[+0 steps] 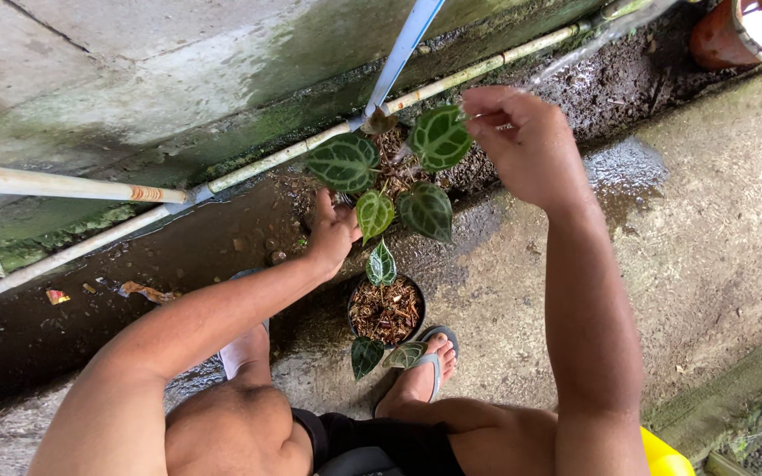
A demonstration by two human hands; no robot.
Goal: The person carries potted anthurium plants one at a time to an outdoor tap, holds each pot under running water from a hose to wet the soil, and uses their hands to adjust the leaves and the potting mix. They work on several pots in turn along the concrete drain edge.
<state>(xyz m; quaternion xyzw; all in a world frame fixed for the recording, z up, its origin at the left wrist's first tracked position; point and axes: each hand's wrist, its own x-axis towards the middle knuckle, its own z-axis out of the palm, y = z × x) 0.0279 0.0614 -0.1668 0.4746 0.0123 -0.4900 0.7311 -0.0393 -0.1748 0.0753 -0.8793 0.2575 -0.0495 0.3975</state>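
My left hand (332, 234) grips the base of a small plant (390, 176) with dark green, white-veined heart-shaped leaves, held up with its brown roots (392, 159) bare. My right hand (522, 141) is raised to the right of the plant, fingers pinched together at the edge of its upper right leaf (439, 137). Below the held plant a small black pot (386, 310) of brown bark stands on the wet concrete with a few similar leaves in it.
A white pipe (293, 154) runs diagonally along a wet, dirty gutter by a mossy wall, with a blue-white pipe (403, 48) rising from it. A terracotta pot (743, 31) stands top right. My sandalled foot (421, 375) is beside the black pot. A yellow object (663, 454) lies bottom right.
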